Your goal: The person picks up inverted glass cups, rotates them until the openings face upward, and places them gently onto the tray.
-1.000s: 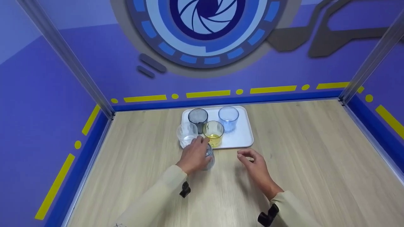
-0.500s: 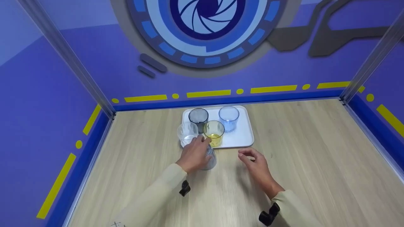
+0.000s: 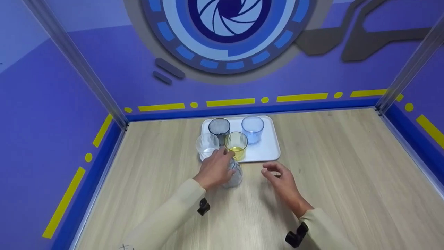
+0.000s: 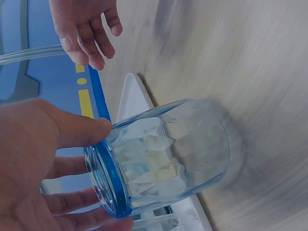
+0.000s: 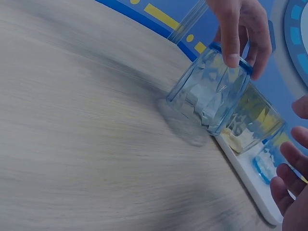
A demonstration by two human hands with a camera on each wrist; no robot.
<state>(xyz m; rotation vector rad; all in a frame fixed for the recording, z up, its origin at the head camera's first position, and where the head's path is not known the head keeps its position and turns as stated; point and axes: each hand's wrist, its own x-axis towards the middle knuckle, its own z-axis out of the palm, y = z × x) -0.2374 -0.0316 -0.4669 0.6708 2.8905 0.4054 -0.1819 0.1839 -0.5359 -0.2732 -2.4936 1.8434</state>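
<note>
My left hand point(image 3: 215, 170) grips a clear, faintly blue drinking glass point(image 3: 234, 175) by its thick blue base, just in front of the tray. The glass is upside down and tilted, its wide mouth toward the wooden table. In the left wrist view, the thumb and fingers reach around the base of this faceted glass point(image 4: 166, 159). Whether its rim touches the table, I cannot tell. Off to the right, my right hand point(image 3: 282, 180) hovers near the tray's front edge with fingers loosely bent, holding nothing. The right wrist view shows its fingers point(image 5: 288, 163) apart from the glass.
A white tray point(image 3: 265, 152) lies near the back wall. On it stand a dark grey glass point(image 3: 219, 128), a blue glass point(image 3: 253, 129), a yellow glass point(image 3: 236, 147) and a clear glass point(image 3: 207, 144), close together. Blue-purple panels point(image 3: 180, 93) enclose the table.
In my left hand, the glass has tilted, its lower, wider end swinging a little to the right. The right hand and the glasses on the tray stay about where they were.
</note>
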